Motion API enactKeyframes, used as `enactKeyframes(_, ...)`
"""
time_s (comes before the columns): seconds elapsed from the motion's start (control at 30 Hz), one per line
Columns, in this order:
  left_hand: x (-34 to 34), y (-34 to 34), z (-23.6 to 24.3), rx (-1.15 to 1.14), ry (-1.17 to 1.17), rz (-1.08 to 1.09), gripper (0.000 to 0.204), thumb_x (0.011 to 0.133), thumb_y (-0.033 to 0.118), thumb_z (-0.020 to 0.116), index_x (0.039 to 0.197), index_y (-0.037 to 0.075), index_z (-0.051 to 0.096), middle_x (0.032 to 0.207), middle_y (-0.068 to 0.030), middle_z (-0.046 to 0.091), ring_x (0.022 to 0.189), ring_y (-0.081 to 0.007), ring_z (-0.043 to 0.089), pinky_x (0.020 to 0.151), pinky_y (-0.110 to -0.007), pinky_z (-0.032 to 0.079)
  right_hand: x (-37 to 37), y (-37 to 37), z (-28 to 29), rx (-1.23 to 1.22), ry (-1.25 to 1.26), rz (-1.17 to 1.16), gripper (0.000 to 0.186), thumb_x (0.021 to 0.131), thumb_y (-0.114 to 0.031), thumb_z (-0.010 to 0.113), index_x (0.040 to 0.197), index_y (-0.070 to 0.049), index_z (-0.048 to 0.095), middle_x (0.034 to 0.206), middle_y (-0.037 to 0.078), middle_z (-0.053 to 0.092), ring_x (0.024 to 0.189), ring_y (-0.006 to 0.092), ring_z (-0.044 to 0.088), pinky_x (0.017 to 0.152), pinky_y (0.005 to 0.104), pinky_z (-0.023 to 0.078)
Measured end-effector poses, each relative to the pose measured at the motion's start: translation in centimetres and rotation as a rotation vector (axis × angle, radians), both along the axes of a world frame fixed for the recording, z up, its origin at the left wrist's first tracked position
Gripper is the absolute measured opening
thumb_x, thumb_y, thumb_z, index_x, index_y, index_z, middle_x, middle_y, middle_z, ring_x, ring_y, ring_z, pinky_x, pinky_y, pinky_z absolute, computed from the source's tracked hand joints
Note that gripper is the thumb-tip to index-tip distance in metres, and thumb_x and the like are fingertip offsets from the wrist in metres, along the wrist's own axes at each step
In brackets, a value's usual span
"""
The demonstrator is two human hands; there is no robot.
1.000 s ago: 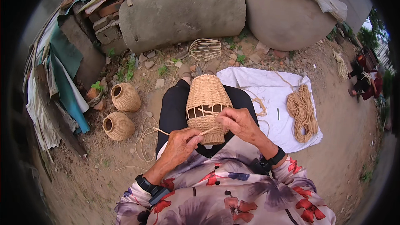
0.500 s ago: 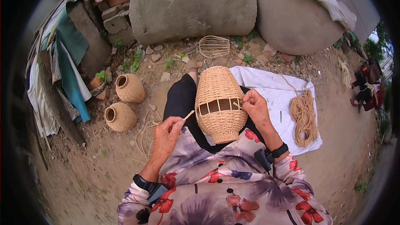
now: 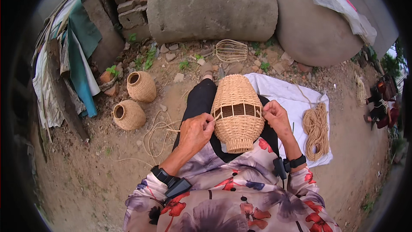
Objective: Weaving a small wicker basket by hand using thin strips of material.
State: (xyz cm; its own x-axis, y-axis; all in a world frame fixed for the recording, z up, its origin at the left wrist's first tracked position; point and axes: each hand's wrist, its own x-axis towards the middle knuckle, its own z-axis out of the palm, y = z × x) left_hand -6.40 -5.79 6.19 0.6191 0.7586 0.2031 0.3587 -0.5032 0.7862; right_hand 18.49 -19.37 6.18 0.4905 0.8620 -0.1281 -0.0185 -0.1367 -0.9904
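Observation:
A tan woven basket (image 3: 239, 135) rests on my lap, its narrow neck toward me. Around its middle runs an open band where bare upright ribs show between the woven parts. At the left side of that band, my left hand (image 3: 195, 133) pinches a length of twisted cord (image 3: 218, 115), whose tip meets the ribs. My right hand (image 3: 278, 118) has its fingers closed against the basket's right edge, by the end of the band. The fingertips hide exactly what they grip there. Loose cord (image 3: 150, 141) trails on the ground left of my knees.
Two finished-looking woven pots (image 3: 141, 87) lie on the dirt at left. A coil of cord (image 3: 315, 131) sits on a white sheet (image 3: 274, 83) at right. Ahead are a wire-like frame (image 3: 230, 51), a stone cylinder (image 3: 212, 13) and a round stone slab (image 3: 317, 21).
My left hand has moved right and forward, bringing the cord end to the basket's open band. My right hand has shifted slightly outward along the basket's edge. The whole view has shifted a little.

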Motion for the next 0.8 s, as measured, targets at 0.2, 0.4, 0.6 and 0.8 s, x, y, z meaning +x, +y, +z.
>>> enactKeyframes(0.2, 1.6, 2.2, 0.3, -1.237, -0.234, -0.154, 0.014, 0.086, 0.016, 0.062, 0.096, 0.006, 0.062, 0.06, 0.0047, 0.047, 0.04, -0.0007, 0.03, 0.036, -0.019, 0.02, -4.2, 3.1, 6.6, 0.139, -0.892, -0.066, 0.007, 0.079, -0.006, 0.06, 0.084, -0.001, 0.058, 0.068, 0.009, 0.056, 0.059, 0.0214, 0.057, 0.055, 0.0337, 0.045)
enactKeyframes(0.4, 2.2, 2.3, -0.3, -1.374, -0.248, -0.109, 0.006, 0.086, 0.011, 0.06, 0.091, 0.009, 0.06, 0.06, 0.0035, 0.048, 0.038, -0.0019, 0.022, 0.037, -0.019, 0.019, -6.7, 6.4, 6.1, 0.088, -1.322, 0.483, 0.015, 0.075, -0.011, 0.058, 0.086, -0.003, 0.065, 0.076, 0.015, 0.063, 0.072, 0.0334, 0.063, 0.064, 0.0427, 0.048)
enactKeyframes(0.6, 1.9, 2.5, -2.0, -0.054, -0.055, -0.091, 0.02, 0.089, 0.015, 0.06, 0.106, 0.006, 0.06, 0.074, -0.0002, 0.062, 0.057, -0.0025, 0.05, 0.047, -0.018, 0.037, -6.5, 7.3, 4.6, 0.021, -1.328, 0.435, 0.014, 0.077, -0.011, 0.058, 0.084, -0.001, 0.063, 0.069, 0.018, 0.063, 0.065, 0.0326, 0.063, 0.06, 0.04, 0.048)
enactKeyframes(0.8, 3.9, 0.2, 2.0, -0.661, -0.444, -0.168, 0.022, 0.089, 0.016, 0.062, 0.106, 0.003, 0.06, 0.081, -0.0024, 0.064, 0.066, -0.0086, 0.059, 0.056, -0.023, 0.047, -4.8, 5.4, 6.7, 0.059, -0.52, 0.304, 0.012, 0.085, -0.012, 0.061, 0.083, 0.0, 0.06, 0.064, 0.002, 0.057, 0.06, 0.0079, 0.049, 0.055, 0.0264, 0.041)
